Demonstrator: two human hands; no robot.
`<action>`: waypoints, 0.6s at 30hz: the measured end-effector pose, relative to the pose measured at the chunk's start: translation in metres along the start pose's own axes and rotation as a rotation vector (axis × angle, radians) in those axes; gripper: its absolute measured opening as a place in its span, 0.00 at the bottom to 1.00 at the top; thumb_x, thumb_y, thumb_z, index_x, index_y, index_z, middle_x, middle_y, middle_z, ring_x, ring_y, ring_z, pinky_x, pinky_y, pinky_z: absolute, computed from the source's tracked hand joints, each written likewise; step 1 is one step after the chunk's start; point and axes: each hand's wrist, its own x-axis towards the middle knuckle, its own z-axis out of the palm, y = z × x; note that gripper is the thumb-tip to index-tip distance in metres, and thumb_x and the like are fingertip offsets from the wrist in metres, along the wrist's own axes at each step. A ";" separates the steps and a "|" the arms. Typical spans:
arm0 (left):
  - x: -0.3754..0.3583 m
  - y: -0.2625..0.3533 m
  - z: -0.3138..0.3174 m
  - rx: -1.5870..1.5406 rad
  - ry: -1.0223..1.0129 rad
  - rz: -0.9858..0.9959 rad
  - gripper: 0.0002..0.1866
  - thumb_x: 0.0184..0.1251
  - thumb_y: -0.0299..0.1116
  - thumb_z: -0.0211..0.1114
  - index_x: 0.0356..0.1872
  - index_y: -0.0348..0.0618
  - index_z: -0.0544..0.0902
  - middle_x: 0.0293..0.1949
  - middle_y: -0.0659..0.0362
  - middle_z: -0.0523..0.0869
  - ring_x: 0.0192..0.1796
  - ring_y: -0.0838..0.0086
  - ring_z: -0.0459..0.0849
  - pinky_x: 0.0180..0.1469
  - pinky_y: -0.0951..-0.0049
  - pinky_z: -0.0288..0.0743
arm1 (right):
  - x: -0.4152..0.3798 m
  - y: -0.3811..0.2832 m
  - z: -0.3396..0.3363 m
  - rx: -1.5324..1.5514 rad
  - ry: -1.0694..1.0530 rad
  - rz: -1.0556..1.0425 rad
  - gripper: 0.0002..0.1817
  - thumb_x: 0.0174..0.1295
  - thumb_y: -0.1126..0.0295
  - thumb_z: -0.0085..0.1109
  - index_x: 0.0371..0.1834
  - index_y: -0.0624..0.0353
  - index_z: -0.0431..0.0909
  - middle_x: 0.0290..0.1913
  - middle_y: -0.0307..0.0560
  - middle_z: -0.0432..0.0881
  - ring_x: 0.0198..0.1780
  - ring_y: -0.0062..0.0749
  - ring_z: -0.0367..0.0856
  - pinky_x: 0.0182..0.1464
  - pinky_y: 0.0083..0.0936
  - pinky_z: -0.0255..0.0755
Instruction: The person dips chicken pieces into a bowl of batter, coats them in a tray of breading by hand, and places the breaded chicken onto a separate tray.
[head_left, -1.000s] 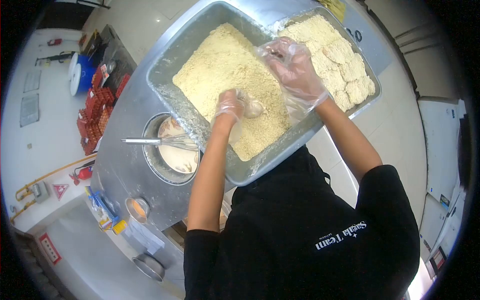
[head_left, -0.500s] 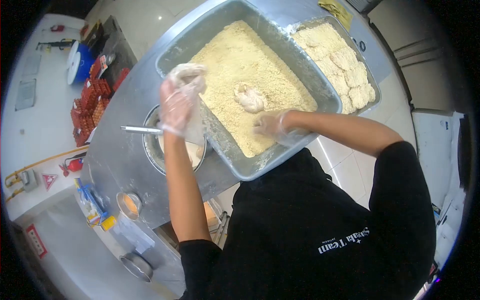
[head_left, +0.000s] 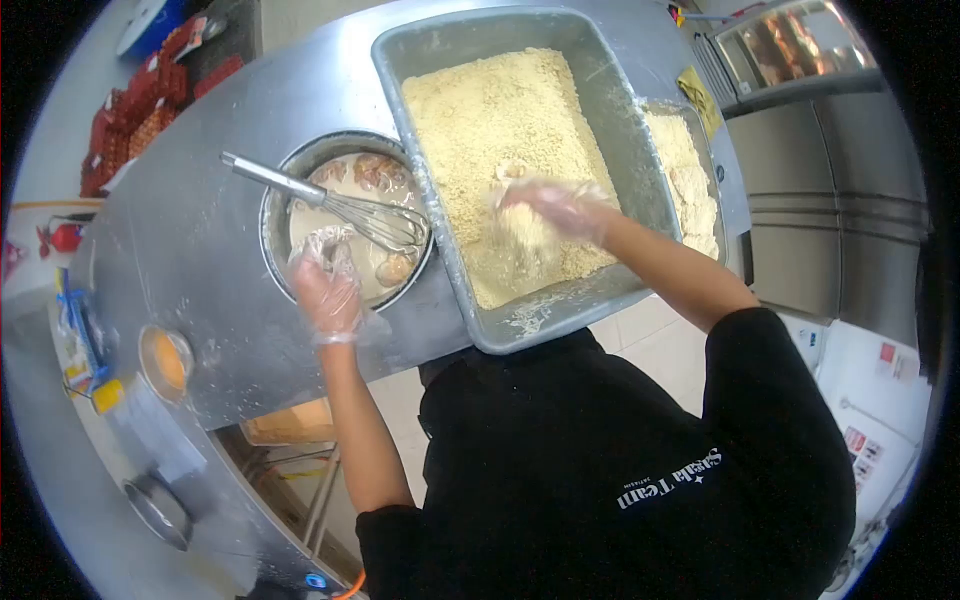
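Observation:
A grey tub (head_left: 460,290) holds pale yellow crumbs (head_left: 480,120). Over the crumbs is my right hand (head_left: 565,208), in a clear plastic glove and blurred by motion, with loose crumbs falling below it; whether its fingers hold anything is unclear. A pale piece (head_left: 512,170) shows partly beside its fingers. My left hand (head_left: 328,285), also gloved, is at the near left rim of a steel bowl (head_left: 275,240), its fingers bent and their tips hard to make out. In the bowl are milky liquid, several meat pieces (head_left: 378,172) and a whisk (head_left: 375,222).
To the right of the tub stands a tray (head_left: 722,220) with crumb-coated pieces. A yellow cloth (head_left: 700,100) lies behind it. On the left are a small bowl with orange contents (head_left: 168,362), a metal pan (head_left: 158,510) and stacked red egg trays (head_left: 135,115).
My left hand has moved from above the tub's left edge down to the bowl. My right hand has risen over the pale piece, and crumbs now fall. The view has shifted, showing more of the bowl.

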 end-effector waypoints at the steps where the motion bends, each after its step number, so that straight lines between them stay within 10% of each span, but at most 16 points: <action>1: 0.000 -0.005 0.004 0.124 0.008 0.004 0.12 0.64 0.26 0.68 0.47 0.35 0.85 0.40 0.48 0.87 0.45 0.59 0.85 0.49 0.63 0.77 | 0.000 -0.011 -0.009 -0.168 0.079 -0.055 0.23 0.76 0.59 0.45 0.68 0.58 0.71 0.67 0.65 0.73 0.64 0.48 0.76 0.67 0.41 0.68; 3: -0.002 -0.004 0.008 0.264 0.027 0.027 0.12 0.64 0.27 0.66 0.47 0.35 0.84 0.41 0.45 0.85 0.46 0.53 0.84 0.50 0.57 0.76 | 0.014 -0.020 -0.009 -0.175 0.279 0.058 0.21 0.77 0.61 0.43 0.66 0.60 0.73 0.63 0.68 0.76 0.61 0.48 0.79 0.64 0.39 0.72; 4: -0.002 -0.001 0.009 0.283 0.038 0.053 0.12 0.64 0.27 0.65 0.47 0.36 0.84 0.41 0.43 0.85 0.46 0.50 0.83 0.50 0.55 0.75 | 0.019 -0.024 -0.010 -0.797 0.164 -0.036 0.20 0.76 0.62 0.44 0.62 0.62 0.75 0.50 0.65 0.82 0.52 0.46 0.83 0.58 0.39 0.76; 7: -0.002 -0.001 0.010 0.270 0.062 0.073 0.12 0.64 0.27 0.65 0.47 0.35 0.84 0.41 0.42 0.84 0.46 0.47 0.82 0.51 0.52 0.73 | 0.047 0.086 0.000 -1.263 0.580 -0.869 0.18 0.76 0.60 0.48 0.62 0.51 0.78 0.52 0.53 0.86 0.56 0.41 0.84 0.59 0.38 0.78; 8: -0.006 -0.003 0.010 0.252 0.070 0.059 0.12 0.63 0.27 0.64 0.47 0.35 0.84 0.40 0.43 0.84 0.46 0.47 0.81 0.51 0.52 0.73 | 0.026 0.065 0.000 -1.127 0.234 -0.608 0.18 0.75 0.63 0.48 0.63 0.54 0.77 0.59 0.54 0.83 0.61 0.42 0.81 0.64 0.38 0.75; 11: -0.007 -0.006 0.009 0.186 0.107 0.128 0.11 0.63 0.27 0.64 0.45 0.36 0.84 0.40 0.44 0.84 0.45 0.46 0.81 0.51 0.53 0.73 | 0.042 0.011 0.009 -1.193 0.261 -0.106 0.21 0.74 0.65 0.45 0.67 0.54 0.74 0.69 0.52 0.76 0.67 0.35 0.77 0.74 0.33 0.65; 16: 0.001 -0.007 0.014 0.280 0.190 0.198 0.09 0.63 0.26 0.65 0.43 0.39 0.85 0.39 0.47 0.85 0.45 0.49 0.82 0.52 0.54 0.73 | 0.101 0.063 0.015 -1.246 0.548 -0.301 0.36 0.76 0.47 0.26 0.83 0.54 0.47 0.84 0.52 0.44 0.84 0.49 0.38 0.83 0.45 0.31; 18: -0.008 -0.005 0.010 0.274 0.166 0.138 0.08 0.63 0.26 0.65 0.42 0.39 0.85 0.40 0.47 0.86 0.46 0.50 0.82 0.52 0.55 0.73 | 0.096 0.054 0.013 -1.182 0.523 -0.301 0.35 0.75 0.50 0.31 0.81 0.57 0.52 0.83 0.55 0.48 0.83 0.50 0.41 0.83 0.45 0.34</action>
